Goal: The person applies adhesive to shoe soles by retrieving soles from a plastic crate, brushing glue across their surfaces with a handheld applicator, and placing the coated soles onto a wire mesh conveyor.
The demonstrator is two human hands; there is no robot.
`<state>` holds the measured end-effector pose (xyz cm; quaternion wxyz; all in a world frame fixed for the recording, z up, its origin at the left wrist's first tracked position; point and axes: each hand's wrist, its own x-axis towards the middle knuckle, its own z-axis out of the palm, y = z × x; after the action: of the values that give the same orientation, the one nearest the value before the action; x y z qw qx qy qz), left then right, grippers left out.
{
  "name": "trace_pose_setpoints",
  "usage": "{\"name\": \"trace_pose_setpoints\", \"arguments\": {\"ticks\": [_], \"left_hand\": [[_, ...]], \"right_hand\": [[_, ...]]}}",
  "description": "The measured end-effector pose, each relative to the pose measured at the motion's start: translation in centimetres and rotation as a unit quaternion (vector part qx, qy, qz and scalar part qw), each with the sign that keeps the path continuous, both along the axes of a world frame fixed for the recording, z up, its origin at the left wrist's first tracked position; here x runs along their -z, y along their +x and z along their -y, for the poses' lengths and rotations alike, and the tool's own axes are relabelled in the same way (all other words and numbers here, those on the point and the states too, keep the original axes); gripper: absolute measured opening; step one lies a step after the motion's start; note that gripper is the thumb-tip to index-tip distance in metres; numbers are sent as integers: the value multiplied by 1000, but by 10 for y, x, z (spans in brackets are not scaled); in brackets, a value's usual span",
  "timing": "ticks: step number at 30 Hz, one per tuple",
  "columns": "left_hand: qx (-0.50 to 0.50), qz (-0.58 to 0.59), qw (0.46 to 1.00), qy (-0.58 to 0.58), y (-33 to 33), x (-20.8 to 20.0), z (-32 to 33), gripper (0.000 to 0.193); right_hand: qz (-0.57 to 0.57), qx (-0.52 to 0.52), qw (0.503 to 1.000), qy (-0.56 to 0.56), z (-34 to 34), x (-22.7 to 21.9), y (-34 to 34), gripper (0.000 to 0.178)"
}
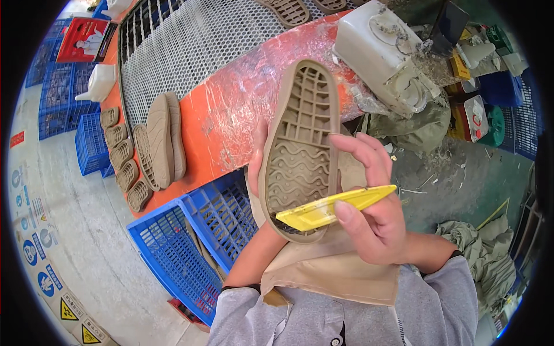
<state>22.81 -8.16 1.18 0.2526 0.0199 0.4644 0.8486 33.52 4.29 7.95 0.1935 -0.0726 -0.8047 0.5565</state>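
My left hand [257,155] is wrapped round the left edge of a tan shoe sole [301,167]. The sole is held up in front of me, its inner side facing me, with a grid of ribs at the top and wavy ridges lower down. Its back is turned away, so part of my left hand is hidden behind it. My right hand [372,216] grips a yellow-handled brush [334,207] between thumb and fingers. Dark bristles at the brush's left end touch the inside of the sole's lower end. The index finger of my right hand reaches toward the sole's right edge.
An orange work table [231,124] carries several small tan sole pieces and larger soles [160,138] at its left end. A perforated metal conveyor [190,52] runs behind. A glue-crusted white jug [375,55] stands at right. Blue crates [167,242] stand below the table.
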Motion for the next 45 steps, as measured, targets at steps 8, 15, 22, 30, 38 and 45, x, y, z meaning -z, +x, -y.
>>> {"name": "trace_pose_setpoints", "arguments": {"ticks": [8,15,22,30,38,45], "left_hand": [[137,203,962,118,3,-29,4,57],[396,146,893,155,14,-42,19,57],[513,78,848,109,0,-52,27,57],[564,17,823,66,-16,-51,10,58],[532,-19,847,-3,-20,-41,0,60],[126,-67,970,-195,-58,4,-5,65]], "right_hand": [[19,-152,984,92,-30,-34,-8,20],[-68,-311,947,54,-53,-35,-42,22],[-101,-363,924,66,-75,-24,-50,24],[-51,-336,940,26,-111,-8,-12,27],[11,-259,966,-19,-137,16,36,26],[79,180,979,-51,-153,39,70,22]]}}
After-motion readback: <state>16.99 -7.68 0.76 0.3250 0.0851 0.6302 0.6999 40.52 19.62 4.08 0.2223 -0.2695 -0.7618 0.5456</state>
